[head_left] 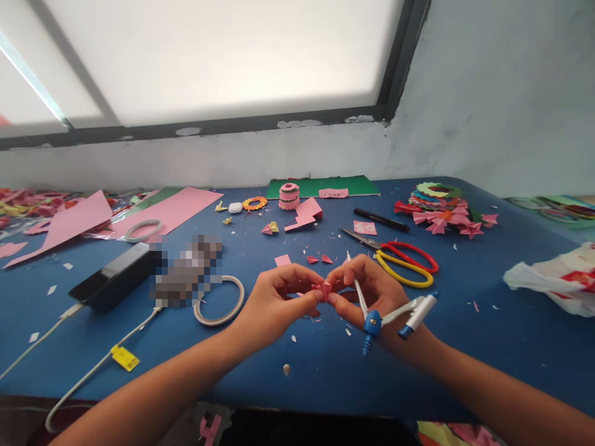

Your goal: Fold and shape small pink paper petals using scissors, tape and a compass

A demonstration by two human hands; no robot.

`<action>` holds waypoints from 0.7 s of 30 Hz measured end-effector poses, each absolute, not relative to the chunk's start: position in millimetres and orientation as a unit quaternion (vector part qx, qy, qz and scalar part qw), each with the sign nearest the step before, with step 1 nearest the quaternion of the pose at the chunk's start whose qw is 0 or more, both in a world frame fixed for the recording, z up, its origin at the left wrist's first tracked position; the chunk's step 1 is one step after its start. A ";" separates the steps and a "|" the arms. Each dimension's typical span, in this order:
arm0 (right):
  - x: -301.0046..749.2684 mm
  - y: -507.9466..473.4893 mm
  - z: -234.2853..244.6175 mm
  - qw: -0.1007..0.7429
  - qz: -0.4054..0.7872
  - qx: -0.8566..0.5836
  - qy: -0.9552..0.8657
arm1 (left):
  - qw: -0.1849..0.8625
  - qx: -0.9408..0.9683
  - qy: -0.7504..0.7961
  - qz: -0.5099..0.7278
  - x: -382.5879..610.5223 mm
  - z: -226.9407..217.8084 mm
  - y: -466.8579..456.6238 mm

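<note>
A small folded pink paper piece (321,288) is pinched between the fingertips of my left hand (283,294) and my right hand (367,288), above the table's middle. My right hand also keeps a white and blue drawing compass (373,323) between its fingers, legs spread, the blue knob toward me. Just beyond the hands lie small folded pink pieces (326,259) and a pink paper square (282,261). Scissors (404,255) with one red and one yellow handle rest close to my right hand, blades pointing left. A roll of tape (219,301) lies left of my left hand.
On the blue table (260,384) are a black power bank (116,275) with cables, a black pen (381,219) and a green sheet (357,184). Stacked paper rings (289,196) stand at the back. Paper flowers (441,210) and a plastic bag (558,279) lie right.
</note>
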State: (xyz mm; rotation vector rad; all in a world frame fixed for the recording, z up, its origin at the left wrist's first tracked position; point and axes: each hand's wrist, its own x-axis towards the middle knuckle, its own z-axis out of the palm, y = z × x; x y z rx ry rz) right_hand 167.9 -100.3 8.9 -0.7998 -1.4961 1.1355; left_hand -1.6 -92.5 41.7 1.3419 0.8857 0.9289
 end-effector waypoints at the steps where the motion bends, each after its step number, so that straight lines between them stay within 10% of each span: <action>1: 168.1 -100.5 9.1 0.522 0.474 -0.332 -0.626 | 0.608 0.571 0.381 0.398 -1.9 41.7 -92.3; 14: 180.5 -93.7 18.6 0.512 0.354 -0.396 -0.675 | 0.589 0.604 0.399 0.360 -14.2 44.4 -81.6; 21: 230.8 -48.2 15.6 0.283 0.076 -0.530 -0.796 | 0.343 0.783 0.485 0.184 -52.9 60.7 -49.8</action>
